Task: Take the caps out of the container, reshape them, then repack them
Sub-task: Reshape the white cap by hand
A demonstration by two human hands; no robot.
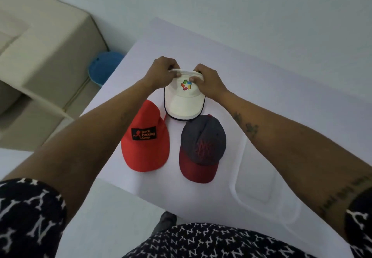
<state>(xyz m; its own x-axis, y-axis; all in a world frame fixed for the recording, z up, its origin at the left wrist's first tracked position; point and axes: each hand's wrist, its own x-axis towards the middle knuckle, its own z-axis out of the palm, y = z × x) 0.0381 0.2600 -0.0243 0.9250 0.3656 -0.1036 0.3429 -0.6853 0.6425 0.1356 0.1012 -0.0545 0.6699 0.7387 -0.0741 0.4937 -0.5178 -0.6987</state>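
Both hands, left hand (pixel 161 72) and right hand (pixel 207 80), pinch the white cap (pixel 185 100) on the table (pixel 261 100).

Light even, soft, cool grey-blue cast; source not visible, no glare or hot spots on the white table (pixel 261 80). Shadows faint and diffuse, a thin dark edge under the brims of the red cap (pixel 145 137) and the navy cap (pixel 202 147). Strong wide-angle bowing at the edges, forearms stretched toward the lower corners; overall slightly soft and compression-smeared, the beige sofa (pixel 46 56) and the wall lacking fine texture.
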